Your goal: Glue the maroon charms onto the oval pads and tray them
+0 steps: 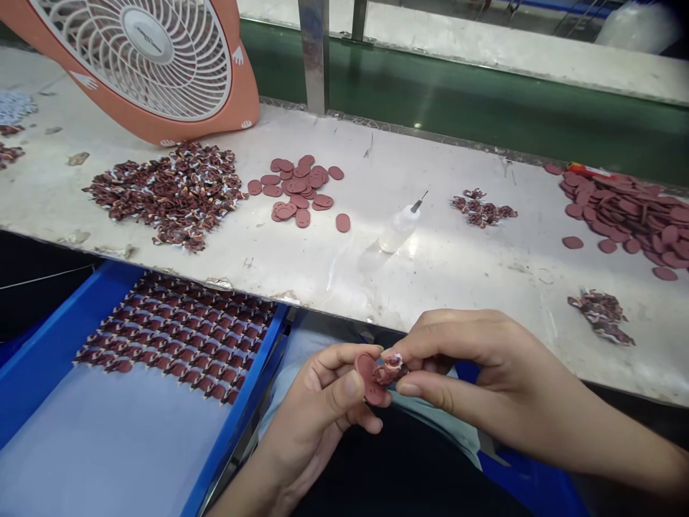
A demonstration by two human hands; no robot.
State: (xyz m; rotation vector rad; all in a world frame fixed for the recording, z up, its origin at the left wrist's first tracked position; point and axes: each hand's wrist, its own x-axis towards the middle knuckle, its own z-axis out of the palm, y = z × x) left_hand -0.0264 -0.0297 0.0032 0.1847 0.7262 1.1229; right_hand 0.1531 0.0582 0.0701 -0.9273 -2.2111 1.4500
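Observation:
Low in the middle of the head view, my left hand [328, 409] pinches a reddish-brown oval disc [367, 377] between thumb and fingers. My right hand [474, 359] closes thumb and fingertips on a small painted figurine [392, 368], dark red with light and pale-blue spots. The figurine is against the disc's face; whether they are joined I cannot tell. Both hands are just off the table's front edge. Beyond them a clear bottle with a needle tip [399, 228] lies on the table. Small groups of figurines [483, 209] lie to its right.
A large heap of figurines [177, 190] lies on the white table [301, 266], beside loose oval discs [298, 185]. More discs [635, 215] are piled at right. An orange fan [245, 86] stands at the back left. The blue tray [215, 459] below holds rows of assembled pieces [188, 330].

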